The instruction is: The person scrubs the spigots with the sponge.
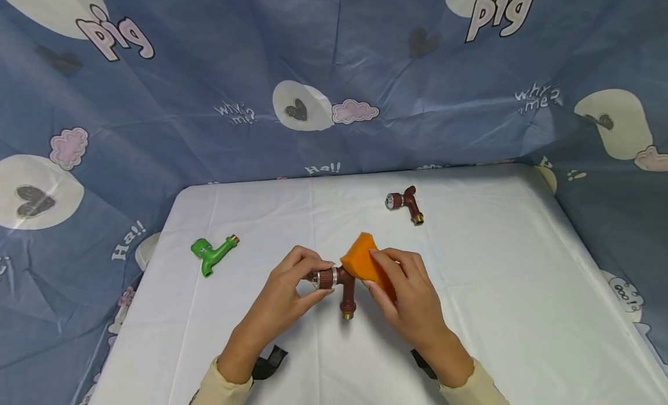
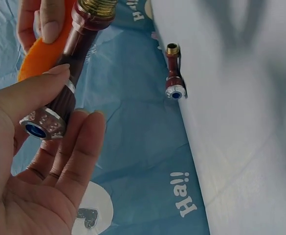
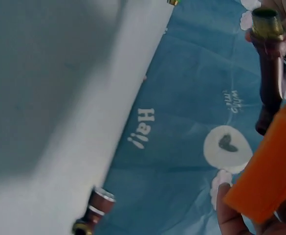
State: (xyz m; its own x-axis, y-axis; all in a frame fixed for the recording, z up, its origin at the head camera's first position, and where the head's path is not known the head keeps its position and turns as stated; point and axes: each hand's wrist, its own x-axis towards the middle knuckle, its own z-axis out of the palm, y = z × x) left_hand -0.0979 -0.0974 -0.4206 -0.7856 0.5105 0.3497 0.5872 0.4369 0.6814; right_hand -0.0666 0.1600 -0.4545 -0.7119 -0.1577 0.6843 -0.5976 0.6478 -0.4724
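Note:
My left hand (image 1: 284, 295) grips a dark red-brown faucet (image 1: 348, 292) by its ribbed, silver-ringed knob, thumb on one side and fingers on the other. The faucet's brass threaded end (image 2: 98, 8) points toward me in the head view, and a blue dot marks the knob's silver cap (image 2: 37, 128). An orange sponge (image 1: 362, 260) is pinched between the thumb and fingers of my right hand (image 1: 412, 295). Its edge lies against the faucet's spout end, partly covering it in the head view. In the right wrist view the orange sponge (image 3: 267, 171) overlaps the spout tip.
A green faucet (image 1: 211, 254) lies on the white-covered table (image 1: 522, 312) at the left. Another red-brown faucet (image 1: 407, 205) lies farther back, right of centre. Black straps (image 1: 268, 361) hang by both wrists. A blue printed cloth (image 1: 209, 74) rises behind the table.

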